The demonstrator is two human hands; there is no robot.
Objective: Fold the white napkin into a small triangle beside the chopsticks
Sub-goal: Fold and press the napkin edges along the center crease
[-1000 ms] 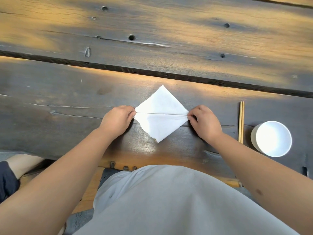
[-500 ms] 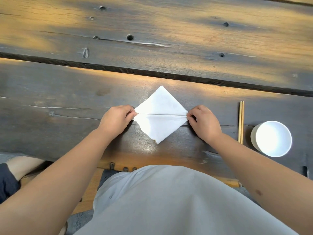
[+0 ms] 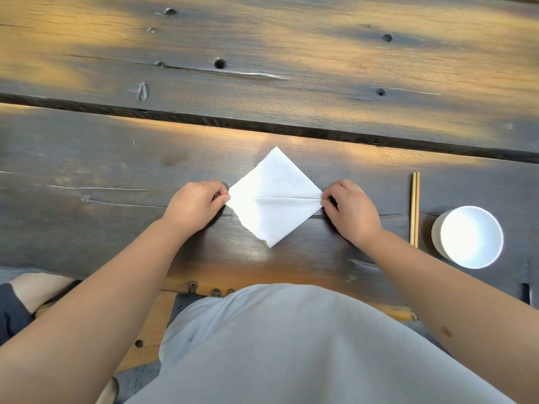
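A white napkin [image 3: 275, 185] lies as a diamond on the dark wooden table [image 3: 87, 176], with a raised crease running straight across it from left corner to right corner. My left hand [image 3: 196, 204] pinches the left corner. My right hand [image 3: 348, 209] pinches the right corner. A pair of light wooden chopsticks [image 3: 414, 208] lies to the right of my right hand, pointing away from me.
A white bowl [image 3: 468, 237] stands just right of the chopsticks, near the table's front edge. A dark gap [image 3: 262, 126] between two planks runs across the table beyond the napkin. My grey shirt fills the bottom of the view.
Both hands keep hold of the napkin's side corners. The crease between them looks slightly more pulled up and taut; nothing else has moved.
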